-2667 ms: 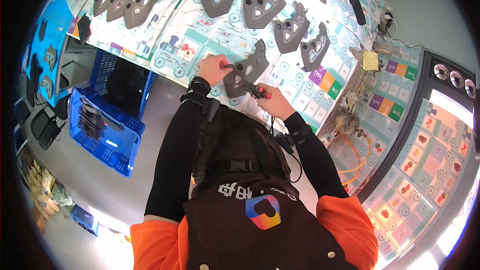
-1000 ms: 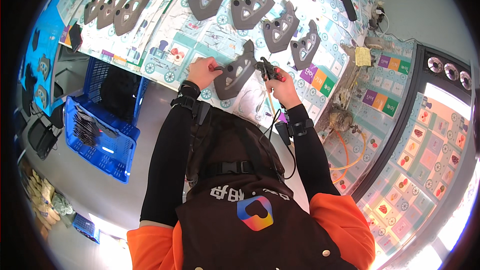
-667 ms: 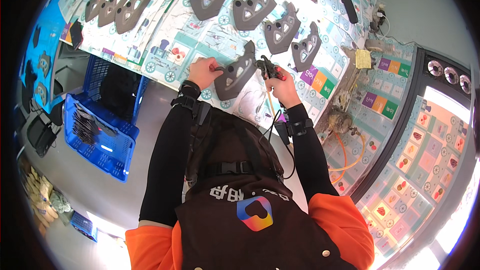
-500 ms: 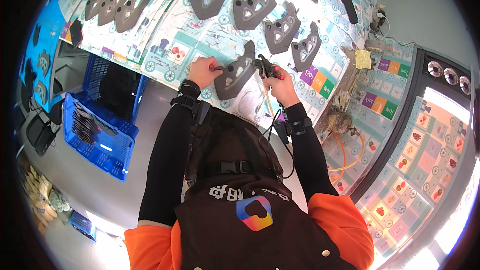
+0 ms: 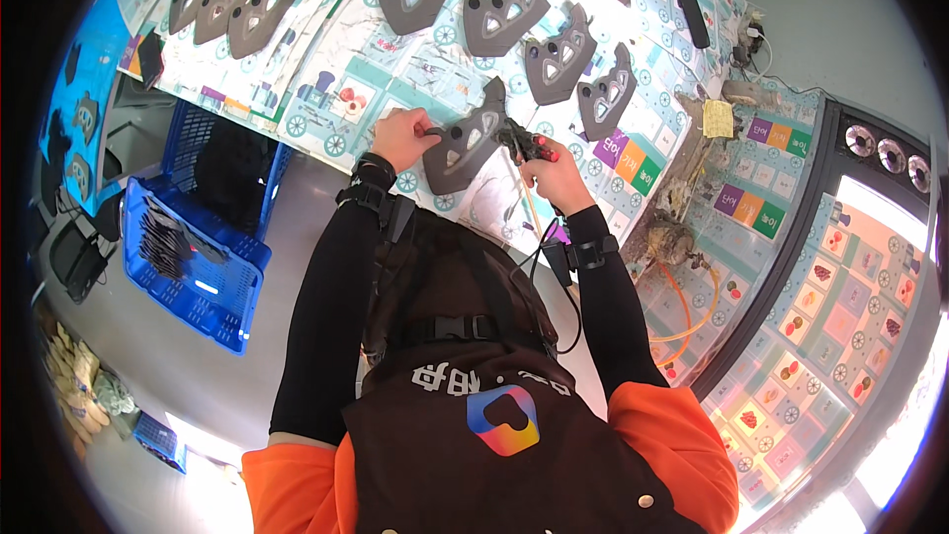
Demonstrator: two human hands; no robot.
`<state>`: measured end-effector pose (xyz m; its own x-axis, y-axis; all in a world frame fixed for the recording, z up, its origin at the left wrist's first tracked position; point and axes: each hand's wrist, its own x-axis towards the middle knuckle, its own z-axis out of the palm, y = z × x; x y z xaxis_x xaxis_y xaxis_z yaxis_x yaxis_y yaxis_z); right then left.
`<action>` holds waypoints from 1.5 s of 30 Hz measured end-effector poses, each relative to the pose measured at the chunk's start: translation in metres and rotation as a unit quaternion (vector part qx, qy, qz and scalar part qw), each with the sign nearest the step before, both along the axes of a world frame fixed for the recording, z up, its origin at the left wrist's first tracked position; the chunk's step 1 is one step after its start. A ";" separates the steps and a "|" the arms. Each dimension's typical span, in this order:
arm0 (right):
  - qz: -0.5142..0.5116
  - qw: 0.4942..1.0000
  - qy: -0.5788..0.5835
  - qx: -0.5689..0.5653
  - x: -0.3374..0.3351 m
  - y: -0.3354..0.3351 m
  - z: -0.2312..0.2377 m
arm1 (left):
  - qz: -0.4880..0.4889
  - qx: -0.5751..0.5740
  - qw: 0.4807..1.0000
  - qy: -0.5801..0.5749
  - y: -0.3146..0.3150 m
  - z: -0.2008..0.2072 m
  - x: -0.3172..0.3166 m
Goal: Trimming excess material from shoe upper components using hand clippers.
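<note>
A dark grey moulded panel [image 5: 461,166] with cut-out openings lies near the front edge of the covered table. My left hand [image 5: 400,138] is closed in a pinch at the panel's left end; a small dark spot shows at the fingertips. Against the panel's right side, my right hand [image 5: 557,178] is wrapped round a black hand tool [image 5: 516,140] with a red part and a thin hose hanging down. Its tip is too dark to make out. Similar grey panels [image 5: 504,18], several with a round black dot at the left end, lie farther back on the table.
Blue plastic baskets [image 5: 188,302] stand at the left below the table, one with dark flat pieces inside. A black phone-like object [image 5: 693,20] lies at the table's far right. Orange tubing [image 5: 687,321] hangs right of the table beside a dark-framed door [image 5: 781,277].
The black tool has tilted and shifted slightly down along the panel's right side. My left hand stays at the panel's left end.
</note>
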<state>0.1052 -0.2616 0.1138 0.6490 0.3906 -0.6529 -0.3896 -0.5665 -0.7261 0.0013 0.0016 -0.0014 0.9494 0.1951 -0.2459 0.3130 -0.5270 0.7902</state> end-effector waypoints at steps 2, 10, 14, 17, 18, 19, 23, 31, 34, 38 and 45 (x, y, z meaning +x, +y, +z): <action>0.026 0.999 -0.028 -0.020 -0.001 -0.002 -0.003 | -0.004 0.002 1.000 0.004 0.000 0.000 0.002; 0.018 0.999 0.006 -0.029 0.000 0.019 0.010 | 0.002 -0.001 1.000 -0.005 0.002 0.000 -0.001; 0.015 1.000 0.010 -0.009 0.000 0.021 0.010 | 0.005 -0.001 1.000 -0.018 0.000 0.001 -0.001; 0.017 1.000 0.005 -0.006 -0.002 0.025 0.011 | 0.011 -0.007 1.000 -0.014 0.001 0.001 -0.003; 0.018 1.000 0.005 -0.007 -0.001 0.024 0.009 | 0.011 -0.007 1.000 -0.013 0.001 0.001 -0.002; 0.033 0.999 0.005 -0.010 -0.001 0.023 0.008 | 0.008 -0.006 1.000 -0.010 0.001 0.001 -0.002; 0.027 0.999 0.037 -0.002 -0.003 0.017 -0.005 | 0.006 -0.020 1.000 -0.004 0.002 -0.001 0.000; 0.099 0.994 0.042 -0.022 -0.008 0.017 -0.001 | 0.011 -0.010 1.000 0.006 0.001 0.000 -0.002; 0.121 0.991 0.040 -0.042 -0.010 0.018 0.001 | 0.011 -0.006 1.000 0.002 0.001 0.001 -0.002; 0.115 0.992 0.032 -0.042 -0.011 0.013 -0.004 | 0.009 -0.006 1.000 0.001 -0.002 0.004 0.002; 0.128 0.990 0.026 -0.056 -0.012 0.037 0.012 | 0.015 -0.017 1.000 0.020 0.001 0.003 0.000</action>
<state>0.0930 -0.2246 0.1257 0.5022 0.4617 -0.7312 -0.2575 -0.7273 -0.6361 0.0011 0.0022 0.0016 0.9327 0.2152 -0.2895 0.3596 -0.4903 0.7939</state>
